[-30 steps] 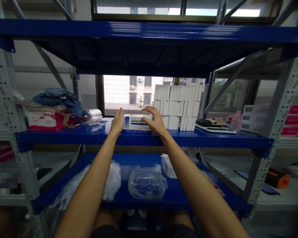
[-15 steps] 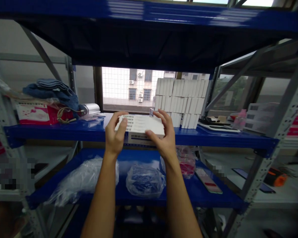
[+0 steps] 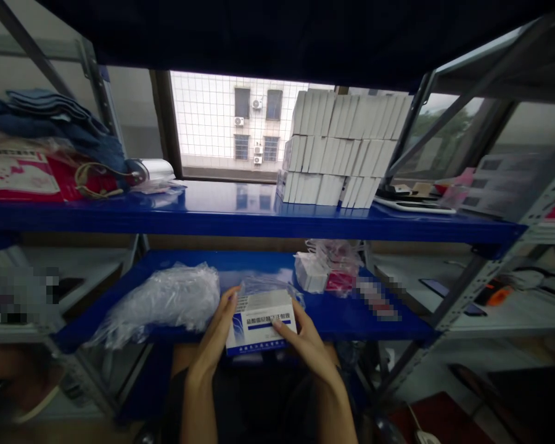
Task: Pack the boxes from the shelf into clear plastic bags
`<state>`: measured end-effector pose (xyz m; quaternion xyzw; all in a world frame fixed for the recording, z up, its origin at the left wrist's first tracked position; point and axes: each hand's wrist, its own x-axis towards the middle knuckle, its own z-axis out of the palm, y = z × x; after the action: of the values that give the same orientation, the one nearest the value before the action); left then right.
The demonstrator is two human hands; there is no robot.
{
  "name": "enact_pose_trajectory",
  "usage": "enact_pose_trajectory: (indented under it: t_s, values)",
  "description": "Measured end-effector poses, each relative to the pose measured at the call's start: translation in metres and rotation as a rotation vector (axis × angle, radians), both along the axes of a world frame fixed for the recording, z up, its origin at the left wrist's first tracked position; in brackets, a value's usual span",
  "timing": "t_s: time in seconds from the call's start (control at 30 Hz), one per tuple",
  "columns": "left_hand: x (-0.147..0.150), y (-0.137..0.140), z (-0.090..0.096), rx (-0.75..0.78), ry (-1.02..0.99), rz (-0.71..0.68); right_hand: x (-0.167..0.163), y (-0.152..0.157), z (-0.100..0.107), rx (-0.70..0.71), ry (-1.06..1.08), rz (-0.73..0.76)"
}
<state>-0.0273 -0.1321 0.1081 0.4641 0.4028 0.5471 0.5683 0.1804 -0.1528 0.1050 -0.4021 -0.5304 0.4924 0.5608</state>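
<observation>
A row of white medicine cartons [image 3: 263,339], pressed together with the front one showing blue bands and printed characters, is held up between my two hands. My left hand [image 3: 216,330] is closed around the left end. Round the right end curls my right hand [image 3: 305,342], its thumb lying across the printed front face. Just behind the cartons, partly hidden by them, lies a clear plastic bag [image 3: 268,285] on the lower blue shelf [image 3: 240,262].
On the upper blue shelf [image 3: 231,200] stand stacked white cartons [image 3: 346,148], with folded denim [image 3: 50,123] and a red-and-white box [image 3: 23,176] at left. The lower shelf bears crumpled clear plastic [image 3: 166,299], a small white box [image 3: 311,272] and a pink packet [image 3: 340,280].
Both hands have brought the cartons down from upper-shelf height to in front of the lower shelf, tilting the printed face toward me. The view has tipped downward and come closer.
</observation>
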Motion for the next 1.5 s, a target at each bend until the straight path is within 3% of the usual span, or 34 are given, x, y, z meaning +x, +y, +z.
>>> enact_pose_trajectory:
  t_s: [0.1, 0.23, 0.37, 0.6, 0.77, 0.93, 1.1, 1.2, 1.37, 1.5]
  values:
    - [0.001, -0.003, -0.002, -0.059, -0.048, -0.14, 0.002, 0.005, -0.005, -0.135, 0.107, -0.049]
    - [0.005, 0.001, -0.009, -0.022, -0.006, -0.064, 0.0, 0.008, -0.017, -0.241, 0.246, -0.112]
    - [0.006, 0.007, -0.02, -0.014, 0.042, -0.024, 0.001, 0.01, -0.029, -0.246, 0.205, -0.103]
    - [0.002, 0.008, -0.022, -0.042, 0.049, -0.036, 0.006, 0.011, -0.033, -0.238, 0.093, -0.098]
    - [-0.003, 0.01, -0.032, 0.021, 0.072, -0.028, 0.014, 0.006, -0.033, -0.169, 0.116, -0.047]
    - [-0.009, 0.004, -0.034, 0.095, 0.135, -0.043, 0.025, 0.003, -0.039, 0.028, 0.075, -0.014]
    - [-0.01, -0.004, -0.026, 0.309, 0.195, -0.112, 0.021, 0.005, -0.039, 0.274, -0.175, -0.159]
    - [-0.009, -0.008, -0.02, 0.421, 0.233, -0.086, 0.02, 0.003, -0.034, 0.374, -0.272, -0.238]
    - [-0.006, -0.012, -0.01, 0.407, 0.226, -0.007, 0.017, -0.003, -0.024, 0.325, -0.18, -0.248]
    - [-0.006, -0.012, -0.008, 0.307, 0.177, -0.04, 0.015, -0.006, -0.017, 0.193, -0.064, -0.213]
